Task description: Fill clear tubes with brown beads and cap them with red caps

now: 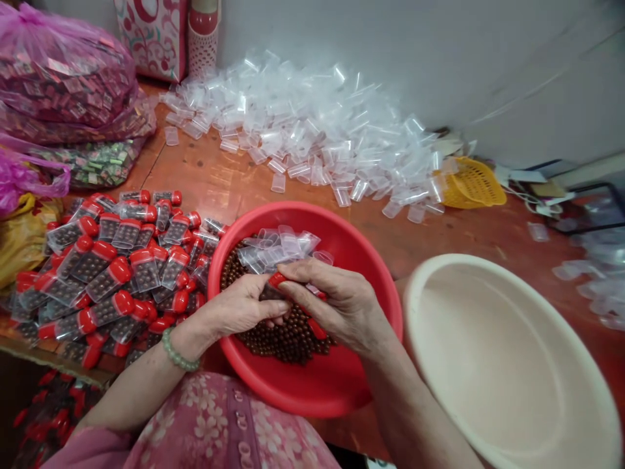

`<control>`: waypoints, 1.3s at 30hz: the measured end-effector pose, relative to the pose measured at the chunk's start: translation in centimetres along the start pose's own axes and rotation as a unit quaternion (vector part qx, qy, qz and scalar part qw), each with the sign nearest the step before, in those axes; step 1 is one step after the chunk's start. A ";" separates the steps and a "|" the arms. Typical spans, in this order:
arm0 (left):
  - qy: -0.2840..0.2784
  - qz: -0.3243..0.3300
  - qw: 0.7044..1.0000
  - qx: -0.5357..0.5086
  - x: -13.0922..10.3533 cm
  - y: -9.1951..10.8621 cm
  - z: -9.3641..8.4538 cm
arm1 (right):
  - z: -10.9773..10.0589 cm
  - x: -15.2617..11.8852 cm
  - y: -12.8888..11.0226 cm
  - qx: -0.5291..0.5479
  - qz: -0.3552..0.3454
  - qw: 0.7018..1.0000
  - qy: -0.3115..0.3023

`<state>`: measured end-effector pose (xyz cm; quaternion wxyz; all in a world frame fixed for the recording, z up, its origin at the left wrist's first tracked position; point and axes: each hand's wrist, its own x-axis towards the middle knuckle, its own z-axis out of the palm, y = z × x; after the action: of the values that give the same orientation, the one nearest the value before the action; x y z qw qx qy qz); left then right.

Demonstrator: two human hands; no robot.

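Observation:
My left hand (244,303) grips a small clear container, partly hidden by the fingers, above a red basin (342,384). My right hand (336,303) pinches the red cap (277,280) at that container's top. More red shows under my right fingers, where a red cap (317,328) sticks out. Brown beads (293,335) lie in the basin below both hands. Behind the hands, several clear empty containers (278,249) rest on the beads.
Filled red-capped containers (107,280) are heaped at left. A pile of clear containers (303,130) lies along the wall. At right stand a cream basin (488,358) and a yellow basket (473,184). Pink bags (63,78) sit at the back left.

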<state>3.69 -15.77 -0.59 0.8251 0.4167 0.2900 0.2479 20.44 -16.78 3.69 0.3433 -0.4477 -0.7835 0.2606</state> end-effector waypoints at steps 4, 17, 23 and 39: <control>-0.002 0.005 0.999 -0.048 -0.2 0.1 0.0 | 0.1 -0.6 -0.5 -0.090 -0.043 0.994 -0.037; -0.010 -0.031 0.986 -0.164 0.1 0.1 0.0 | 3.8 -1.6 0.6 -0.272 -0.150 0.948 0.062; -0.004 -0.019 0.988 -0.155 0.0 -0.3 -0.1 | 3.2 -1.1 0.8 -0.194 -0.119 0.973 0.043; 0.075 0.064 0.992 0.077 0.6 0.4 0.4 | 2.6 -0.8 0.8 0.078 0.055 0.993 0.076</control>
<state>4.34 -15.42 -0.25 0.7489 0.4767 0.3420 0.3082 19.20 -17.40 1.22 0.4209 -0.4800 -0.7068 0.3049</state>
